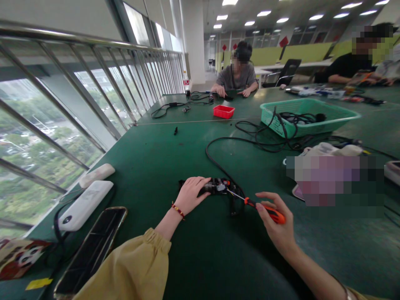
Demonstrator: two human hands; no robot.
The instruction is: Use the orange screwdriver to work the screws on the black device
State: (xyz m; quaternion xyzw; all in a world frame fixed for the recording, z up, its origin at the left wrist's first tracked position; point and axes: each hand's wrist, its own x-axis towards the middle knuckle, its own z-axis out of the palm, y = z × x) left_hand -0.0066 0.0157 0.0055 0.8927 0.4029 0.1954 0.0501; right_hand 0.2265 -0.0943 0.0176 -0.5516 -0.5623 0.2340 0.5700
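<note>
My left hand (193, 193) rests on a small black electronic device (218, 186) on the green table (175, 158), its fingers curled over the device's left end and holding it down. My right hand (276, 223) is closed on an orange-handled screwdriver (265, 210). The thin shaft of the screwdriver points left, and its tip meets the device's open top. A black cable (215, 160) runs from the device toward the far side of the table.
A phone (93, 248), two white power banks (86, 204) and a panda-print item (18, 258) lie at the left by the window railing. A teal basket (309, 116) with cables and a red tray (223, 111) stand farther off. Two people sit at the far tables.
</note>
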